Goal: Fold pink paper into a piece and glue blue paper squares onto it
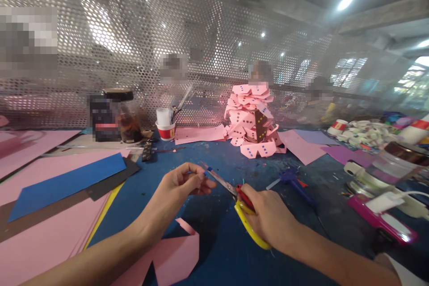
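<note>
Near the middle, my left hand pinches a tiny blue piece between thumb and fingertips. My right hand is wrapped round the yellow and red handles of a pair of scissors. The scissor blades point up and left, their tips beside my left fingertips, with a bit of blue at them. Below my left hand lies a cut and folded pink paper. Beyond both hands stands a stack of folded pink paper pieces with small blue and dark squares on them.
Blue strip and pink sheets lie left. At the back are a paper cup and a jar. A blue glue gun, pink device and white pieces are on the right.
</note>
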Action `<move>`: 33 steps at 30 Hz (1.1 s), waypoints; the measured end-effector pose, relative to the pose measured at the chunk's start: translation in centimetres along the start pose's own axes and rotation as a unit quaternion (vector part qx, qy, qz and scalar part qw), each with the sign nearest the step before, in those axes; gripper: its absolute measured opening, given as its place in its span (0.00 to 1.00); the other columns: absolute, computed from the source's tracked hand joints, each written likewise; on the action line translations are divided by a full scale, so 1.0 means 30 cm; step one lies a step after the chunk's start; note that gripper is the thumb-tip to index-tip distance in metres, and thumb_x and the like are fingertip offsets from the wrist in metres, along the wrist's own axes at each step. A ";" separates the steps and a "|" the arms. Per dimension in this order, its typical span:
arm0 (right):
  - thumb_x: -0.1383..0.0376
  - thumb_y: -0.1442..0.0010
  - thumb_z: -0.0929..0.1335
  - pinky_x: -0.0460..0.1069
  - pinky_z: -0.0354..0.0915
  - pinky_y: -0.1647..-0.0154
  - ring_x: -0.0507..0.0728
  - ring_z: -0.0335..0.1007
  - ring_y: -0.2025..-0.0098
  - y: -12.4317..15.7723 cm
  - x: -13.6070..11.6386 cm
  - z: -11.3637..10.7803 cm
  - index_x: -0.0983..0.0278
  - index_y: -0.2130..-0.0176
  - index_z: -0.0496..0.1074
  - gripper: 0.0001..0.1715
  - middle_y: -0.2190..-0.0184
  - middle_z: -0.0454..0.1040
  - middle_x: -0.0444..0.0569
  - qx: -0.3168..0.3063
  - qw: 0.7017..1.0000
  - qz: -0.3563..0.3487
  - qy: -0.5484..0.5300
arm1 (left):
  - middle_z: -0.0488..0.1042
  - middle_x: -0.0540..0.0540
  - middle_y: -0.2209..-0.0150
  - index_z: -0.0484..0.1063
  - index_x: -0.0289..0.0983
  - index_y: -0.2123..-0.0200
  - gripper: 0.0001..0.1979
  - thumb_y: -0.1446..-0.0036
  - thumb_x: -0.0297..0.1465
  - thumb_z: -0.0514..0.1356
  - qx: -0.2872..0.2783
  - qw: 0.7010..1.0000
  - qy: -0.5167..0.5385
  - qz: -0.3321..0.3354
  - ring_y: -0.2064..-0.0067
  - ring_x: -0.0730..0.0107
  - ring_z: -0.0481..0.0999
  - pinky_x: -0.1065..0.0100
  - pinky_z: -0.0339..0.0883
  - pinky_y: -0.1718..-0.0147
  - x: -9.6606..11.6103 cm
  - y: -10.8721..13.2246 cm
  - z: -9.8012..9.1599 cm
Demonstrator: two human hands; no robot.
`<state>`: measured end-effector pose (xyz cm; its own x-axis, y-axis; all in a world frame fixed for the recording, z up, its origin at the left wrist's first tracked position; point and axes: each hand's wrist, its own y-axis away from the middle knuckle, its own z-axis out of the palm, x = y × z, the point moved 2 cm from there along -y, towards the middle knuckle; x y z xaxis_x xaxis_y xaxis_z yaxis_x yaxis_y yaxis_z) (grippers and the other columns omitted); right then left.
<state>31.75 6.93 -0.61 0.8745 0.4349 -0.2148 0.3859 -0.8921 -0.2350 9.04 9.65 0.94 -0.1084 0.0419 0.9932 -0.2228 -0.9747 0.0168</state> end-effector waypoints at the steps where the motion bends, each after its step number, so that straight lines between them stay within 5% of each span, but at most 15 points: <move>1: 0.63 0.40 0.65 0.49 0.44 0.77 0.56 0.74 0.79 -0.001 0.000 0.000 0.62 0.63 0.68 0.04 0.78 0.77 0.45 -0.002 1.000 0.001 0.001 | 0.84 0.42 0.64 0.70 0.37 0.65 0.11 0.41 0.39 0.64 0.000 1.000 -0.003 0.000 0.64 0.65 0.81 0.64 0.70 0.59 0.002 0.000 0.001; 13: 0.63 0.38 0.65 0.49 0.44 0.77 0.54 0.71 0.78 0.004 -0.002 -0.012 0.62 0.63 0.67 0.04 0.78 0.76 0.44 -0.028 0.999 0.012 -0.016 | 0.84 0.42 0.65 0.70 0.38 0.66 0.12 0.42 0.40 0.65 0.012 1.000 -0.015 -0.007 0.66 0.67 0.80 0.66 0.69 0.62 0.010 0.000 0.004; 25: 0.65 0.42 0.65 0.49 0.52 0.71 0.56 0.73 0.69 0.008 -0.013 -0.035 0.61 0.57 0.62 0.11 0.65 0.76 0.46 -0.043 0.998 -0.008 -0.039 | 0.83 0.45 0.68 0.70 0.38 0.67 0.09 0.44 0.36 0.65 0.018 0.999 0.016 0.021 0.66 0.67 0.80 0.66 0.70 0.61 0.007 -0.007 -0.002; 33: 0.64 0.43 0.66 0.48 0.48 0.74 0.54 0.68 0.75 0.005 -0.021 -0.026 0.61 0.60 0.66 0.08 0.74 0.73 0.43 -0.038 0.999 0.006 -0.036 | 0.81 0.49 0.69 0.71 0.38 0.65 0.06 0.46 0.32 0.64 0.027 1.000 0.004 0.009 0.66 0.67 0.80 0.65 0.71 0.61 0.009 0.000 0.005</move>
<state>31.49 6.42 0.23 0.8575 0.4286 -0.2847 0.3987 -0.9032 -0.1590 9.15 9.64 1.23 -0.1190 0.0261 0.9925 -0.1689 -0.9856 0.0056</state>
